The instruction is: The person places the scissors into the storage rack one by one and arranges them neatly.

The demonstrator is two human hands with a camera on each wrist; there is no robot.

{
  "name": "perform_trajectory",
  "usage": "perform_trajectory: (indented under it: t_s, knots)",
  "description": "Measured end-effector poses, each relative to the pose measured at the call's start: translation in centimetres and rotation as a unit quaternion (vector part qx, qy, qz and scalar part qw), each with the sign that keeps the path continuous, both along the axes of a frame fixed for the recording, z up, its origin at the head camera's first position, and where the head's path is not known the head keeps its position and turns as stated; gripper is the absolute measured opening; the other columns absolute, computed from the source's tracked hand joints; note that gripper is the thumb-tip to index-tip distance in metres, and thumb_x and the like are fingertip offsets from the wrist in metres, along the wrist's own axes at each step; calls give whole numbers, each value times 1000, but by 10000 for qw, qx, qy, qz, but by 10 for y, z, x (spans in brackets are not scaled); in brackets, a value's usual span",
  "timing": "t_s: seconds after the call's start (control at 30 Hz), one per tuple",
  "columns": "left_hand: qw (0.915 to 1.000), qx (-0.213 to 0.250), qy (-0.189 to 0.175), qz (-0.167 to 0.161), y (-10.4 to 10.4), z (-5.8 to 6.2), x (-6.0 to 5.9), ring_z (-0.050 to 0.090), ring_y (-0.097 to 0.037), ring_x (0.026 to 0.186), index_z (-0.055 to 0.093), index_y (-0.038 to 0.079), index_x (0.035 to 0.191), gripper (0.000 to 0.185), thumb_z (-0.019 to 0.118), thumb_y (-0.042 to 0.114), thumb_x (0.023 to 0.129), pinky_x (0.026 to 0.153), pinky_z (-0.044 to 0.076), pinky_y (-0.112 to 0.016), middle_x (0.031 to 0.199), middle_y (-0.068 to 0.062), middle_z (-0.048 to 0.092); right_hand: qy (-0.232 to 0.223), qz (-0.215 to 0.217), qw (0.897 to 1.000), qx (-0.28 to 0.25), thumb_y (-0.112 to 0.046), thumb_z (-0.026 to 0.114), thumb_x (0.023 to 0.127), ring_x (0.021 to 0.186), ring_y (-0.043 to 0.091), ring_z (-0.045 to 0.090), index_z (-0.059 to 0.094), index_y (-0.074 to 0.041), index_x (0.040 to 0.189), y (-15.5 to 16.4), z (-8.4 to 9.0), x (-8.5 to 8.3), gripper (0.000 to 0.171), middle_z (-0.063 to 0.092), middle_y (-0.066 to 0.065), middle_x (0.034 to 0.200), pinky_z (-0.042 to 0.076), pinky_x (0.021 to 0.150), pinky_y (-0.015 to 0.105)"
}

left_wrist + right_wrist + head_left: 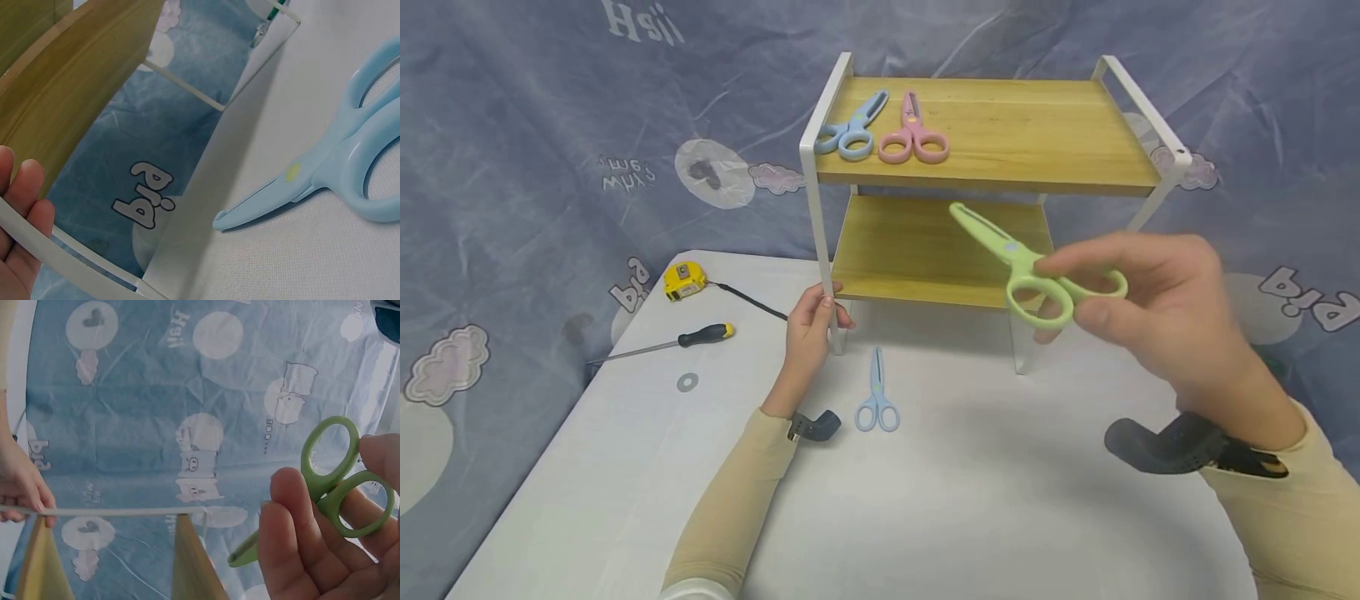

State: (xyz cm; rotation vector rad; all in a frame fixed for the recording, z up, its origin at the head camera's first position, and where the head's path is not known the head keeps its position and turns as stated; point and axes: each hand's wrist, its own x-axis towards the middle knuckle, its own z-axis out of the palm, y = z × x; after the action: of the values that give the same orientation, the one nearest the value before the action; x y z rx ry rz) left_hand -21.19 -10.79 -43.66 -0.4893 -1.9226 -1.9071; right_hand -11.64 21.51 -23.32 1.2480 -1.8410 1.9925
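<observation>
Right hand (1157,308) held up in front of the shelf rack (985,179), thumb and fingers pinching the green scissors (1037,267) at the loops. Their long axis ran up and leftward from the hand, closed blades level with the rack's lower board, short of its front edge.

Left hand (811,321) curled round the rack's near left leg, low, just above the table (925,500).

Small blue scissors (877,402) lay on the table in front of that leg, tips toward the rack, nearer the left hand than the right.

On the rack's top board, left end: blue scissors (852,129) and pink scissors (913,137), side by side.

Left of the rack on the table: yellow tape measure (684,280), screwdriver (681,340), washer (687,382).

Backdrop cloth (550,125) printed "pig", mirrored; other lettering not readable.
</observation>
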Motion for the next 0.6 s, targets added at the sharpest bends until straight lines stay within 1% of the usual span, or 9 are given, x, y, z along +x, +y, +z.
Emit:
perform_trajectory:
  t_s: [0.1, 0.17, 0.2, 0.27, 0.33, 0.37, 0.4, 0.47, 0.6]
  knots:
    - [10000, 5, 27, -1, 0, 0, 0, 67, -4, 68, 56, -11, 124, 29, 40, 6, 107, 77, 59, -30, 72, -24, 62, -123, -236, 9996, -96, 21, 62, 84, 73, 25, 77, 63, 24, 112, -8, 18, -7, 28, 77, 22, 103, 61, 66, 29]
    - [10000, 21, 36, -9, -1, 0, 0, 67, -6, 68, 56, -10, 124, 29, 40, 6, 107, 79, 58, -28, 70, -14, 64, -239, -510, 9984, -6, 22, 61, 84, 71, 25, 76, 63, 24, 113, -15, 29, -12, 28, 76, 22, 103, 54, 51, 24]
    - [10000, 32, 36, -6, 0, 0, 1, 67, -6, 68, 56, -11, 124, 29, 40, 6, 107, 78, 58, -27, 70, -13, 64, -263, -684, 9973, 96, 22, 61, 84, 71, 23, 76, 64, 23, 112, -18, 35, -16, 28, 76, 21, 103, 58, 57, 25]
    - [10000, 41, 45, 2, 0, 0, 0, 67, -5, 68, 56, -10, 125, 30, 40, 7, 106, 79, 58, -26, 70, -14, 64, -290, -854, 9956, 272, 20, 64, 84, 70, 21, 75, 66, 20, 112, -24, 44, -26, 28, 76, 19, 102, 58, 59, 22]
    - [10000, 55, 37, 3, 1, 0, 0, 67, -3, 67, 56, -11, 125, 30, 40, 7, 106, 77, 58, -26, 71, -18, 63, -272, -1136, 9914, 584, 14, 68, 85, 66, 16, 74, 71, 13, 111, -28, 53, -37, 26, 78, 13, 99, 56, 58, 17]
    - [10000, 61, 34, 3, 1, 0, 0, 66, -3, 67, 56, -11, 125, 30, 40, 7, 107, 76, 59, -27, 71, -22, 63, -198, -1289, 9883, 797, 12, 69, 86, 65, 14, 73, 72, 9, 111, -30, 57, -43, 25, 78, 10, 98, 59, 64, 19]
    - [10000, 53, 29, 11, 1, 0, 0, 66, -2, 67, 56, -11, 125, 29, 40, 6, 107, 75, 59, -28, 72, -26, 61, -138, -1507, 9827, 1064, 9, 71, 87, 63, 12, 72, 74, 5, 110, -32, 61, -48, 24, 79, 6, 96, 60, 68, 19]
    - [10000, 36, 15, 16, 1, -1, 0, 66, -2, 67, 56, -11, 125, 29, 40, 6, 107, 75, 59, -27, 71, -24, 62, -18, -1843, 9707, 1542, 4, 72, 87, 61, 8, 71, 76, -2, 110, -34, 67, -58, 24, 78, -2, 95, 57, 63, 16]
    - [10000, 40, -11, 28, 1, -1, 0, 67, -4, 68, 57, -11, 124, 28, 41, 5, 107, 77, 57, -25, 71, -24, 62, 30, -2467, 9373, 2461, -7, 75, 88, 59, 3, 68, 76, -7, 112, -38, 77, -71, 24, 75, -12, 82, 52, 55, 14]
